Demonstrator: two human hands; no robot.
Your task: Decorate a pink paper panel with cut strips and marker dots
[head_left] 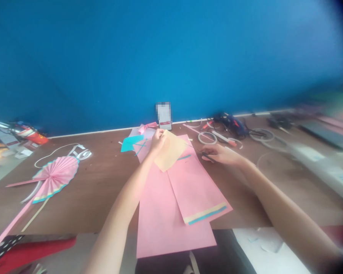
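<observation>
Centrally: yellow paper (171,152), one, pinched by the left hand (158,139); right of centre: dark tool (208,156) (type indistinct), gripped in the right hand (218,153); lower centre: pink sheets (198,186), overlapping.

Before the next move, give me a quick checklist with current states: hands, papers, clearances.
1. Left hand gripping the yellow paper: ok.
2. Right hand holding the dark tool: ok.
3. Tool tip open or closed: cannot tell, too blurred.
4. Tool clear of the yellow paper: ok, a gap shows between them.
5. Lower pink sheet fully on the table: not ok, its near end overhangs the front edge.
6. Pleated fan clear of both hands: ok, off to the left.
</observation>
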